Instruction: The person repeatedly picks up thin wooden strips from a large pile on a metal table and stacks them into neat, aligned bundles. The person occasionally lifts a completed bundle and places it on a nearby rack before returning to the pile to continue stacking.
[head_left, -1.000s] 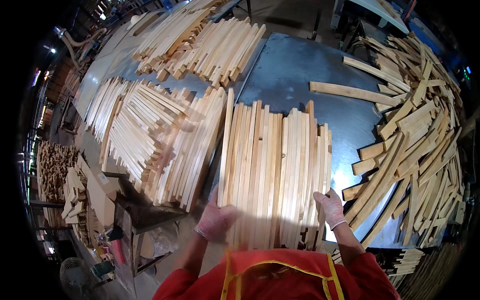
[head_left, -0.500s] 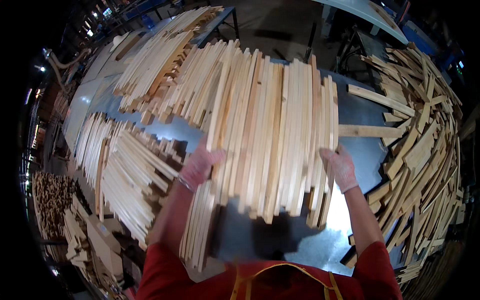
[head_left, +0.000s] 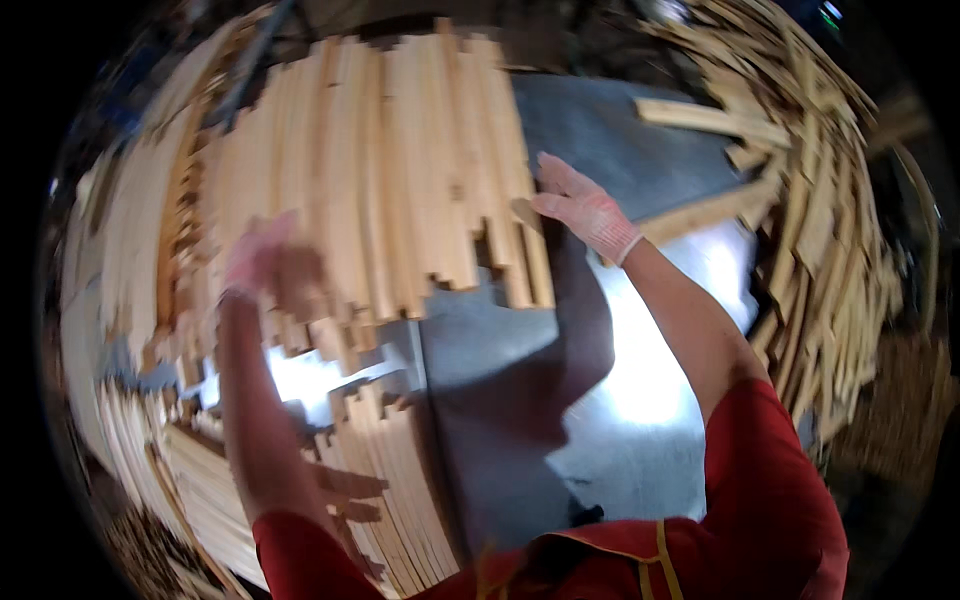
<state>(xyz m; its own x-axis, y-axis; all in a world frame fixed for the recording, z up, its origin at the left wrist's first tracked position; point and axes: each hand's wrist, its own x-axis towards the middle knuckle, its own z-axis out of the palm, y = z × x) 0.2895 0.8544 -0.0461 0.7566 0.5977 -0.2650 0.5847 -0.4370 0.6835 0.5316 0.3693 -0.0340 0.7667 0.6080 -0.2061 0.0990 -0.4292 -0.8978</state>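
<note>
Wooden slats [head_left: 380, 170] lay bunched between the left hand [head_left: 262, 262] and right hand [head_left: 585, 210], both spread flat against their edges on the metal table [head_left: 610, 140]; squaring them looked underway, needing even inward pressure next.

My only view sits on my head, the left of two side-by-side fisheye cameras, and looks steeply down and forward past my red sleeves [head_left: 760, 490] onto the grey metal table [head_left: 640, 400]. It is close: my forearms rise from the lower edge and fill much of the picture. Straight wooden slats [head_left: 400, 170] bend toward the dark round rim.
</note>
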